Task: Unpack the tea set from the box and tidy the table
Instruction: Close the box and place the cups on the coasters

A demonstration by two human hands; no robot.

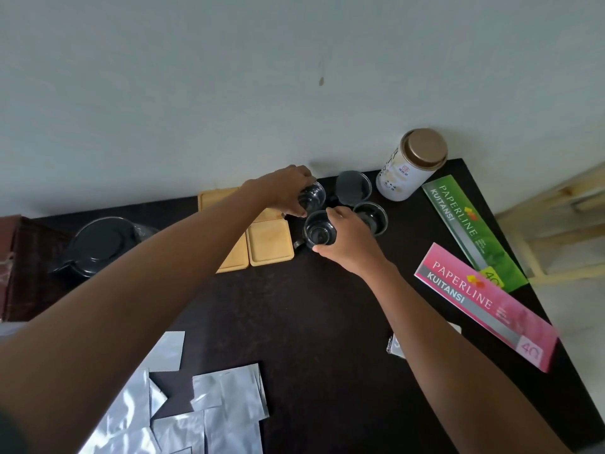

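Silver foil pouches (209, 407) lie scattered at near edge of dark counter (294, 322). Right hand (347, 240) grips glass cup (319, 231) around its side; left hand (286, 188) clasps second glass cup (311, 195) just behind. Wooden coasters (262, 239) to their left. Two more cups, then white tea canister (409, 165) at wall.

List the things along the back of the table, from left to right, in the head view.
Dark teapot → wooden coasters → glass cup in left hand → white tin with gold lid → green Paperline booklet.
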